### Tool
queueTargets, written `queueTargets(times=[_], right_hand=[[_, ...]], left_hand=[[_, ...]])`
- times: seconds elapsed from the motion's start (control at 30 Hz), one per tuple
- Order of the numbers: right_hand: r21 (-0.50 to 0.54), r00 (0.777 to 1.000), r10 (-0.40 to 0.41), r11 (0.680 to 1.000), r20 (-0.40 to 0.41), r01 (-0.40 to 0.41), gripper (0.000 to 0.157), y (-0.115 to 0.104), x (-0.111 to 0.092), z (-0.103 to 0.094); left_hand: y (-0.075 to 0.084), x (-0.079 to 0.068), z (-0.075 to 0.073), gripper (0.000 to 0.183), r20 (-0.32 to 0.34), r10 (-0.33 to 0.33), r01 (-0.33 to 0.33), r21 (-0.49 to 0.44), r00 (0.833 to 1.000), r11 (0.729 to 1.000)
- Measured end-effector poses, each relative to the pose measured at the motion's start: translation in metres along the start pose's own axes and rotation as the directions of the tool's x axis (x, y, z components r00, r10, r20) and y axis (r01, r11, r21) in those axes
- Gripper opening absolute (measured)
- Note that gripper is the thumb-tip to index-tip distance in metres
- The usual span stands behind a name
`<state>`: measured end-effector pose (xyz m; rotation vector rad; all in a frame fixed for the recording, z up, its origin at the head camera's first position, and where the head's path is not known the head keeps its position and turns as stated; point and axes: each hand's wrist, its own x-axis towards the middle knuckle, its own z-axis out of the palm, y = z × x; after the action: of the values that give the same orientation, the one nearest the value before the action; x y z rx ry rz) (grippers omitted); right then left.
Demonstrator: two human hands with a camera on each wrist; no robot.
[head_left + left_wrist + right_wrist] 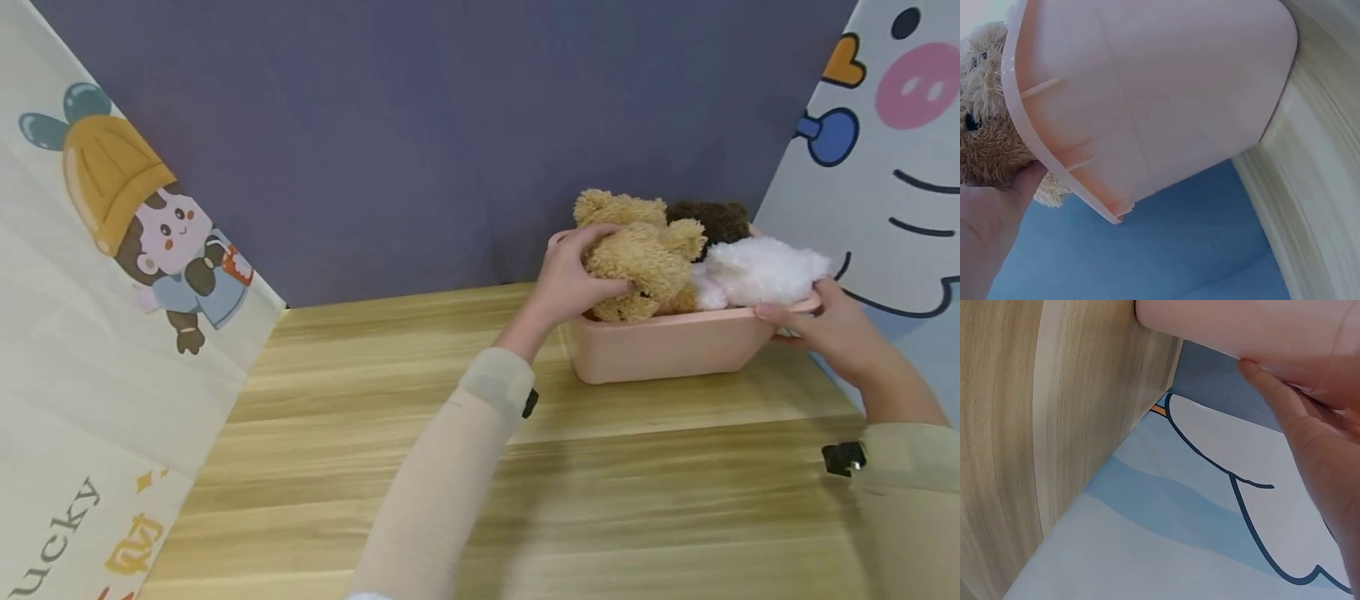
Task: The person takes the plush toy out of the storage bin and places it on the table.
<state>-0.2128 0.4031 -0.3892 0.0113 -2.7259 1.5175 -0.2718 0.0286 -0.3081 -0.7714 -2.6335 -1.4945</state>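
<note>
A pink plastic bin [675,354] stands on the wooden table against the back wall, heaped with plush toys. My left hand [566,279] grips a curly tan teddy bear [641,262] at the bin's left end, thumb on one side and fingers over the other. In the left wrist view the bear [982,94] shows beside the bin's rim. My right hand [847,337] holds the bin's right end by the rim, its thumb on top. A white fluffy plush [768,271] and a dark brown plush [708,223] lie in the bin; their lower parts are hidden.
The wood-grain tabletop [360,433] stretches to the left and front of the bin. A dark grey-blue wall [375,150] rises behind it. Printed cartoon panels close in the left side [67,317] and the right side [900,200].
</note>
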Motion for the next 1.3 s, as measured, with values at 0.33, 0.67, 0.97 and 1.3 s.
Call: queueTargets(times=[0.33, 0.67, 0.97, 1.3], right_hand=[[0.026, 1.000, -0.002, 1.000, 0.004, 0.002, 0.064, -0.001, -0.001, 0.002], [0.007, 1.000, 0.003, 1.000, 0.011, -0.003, 0.071, -0.004, 0.000, 0.000], [0.010, 1.000, 0.000, 1.000, 0.029, 0.000, 0.069, 0.000, -0.002, -0.001], [0.000, 1.000, -0.013, 1.000, 0.024, 0.013, 0.074, -0.002, 0.000, -0.001]], left_hand=[[0.000, -0.003, -0.009, 0.065, -0.080, -0.009, -0.004, -0.164, 0.997, 0.986], [0.005, -0.004, -0.017, 0.065, -0.152, -0.011, -0.023, -0.221, 0.988, 0.975], [0.004, -0.008, -0.037, 0.060, -0.229, 0.028, -0.118, -0.390, 0.973, 0.913], [0.008, -0.013, -0.078, 0.058, -0.397, 0.078, -0.306, -0.552, 0.914, 0.776]])
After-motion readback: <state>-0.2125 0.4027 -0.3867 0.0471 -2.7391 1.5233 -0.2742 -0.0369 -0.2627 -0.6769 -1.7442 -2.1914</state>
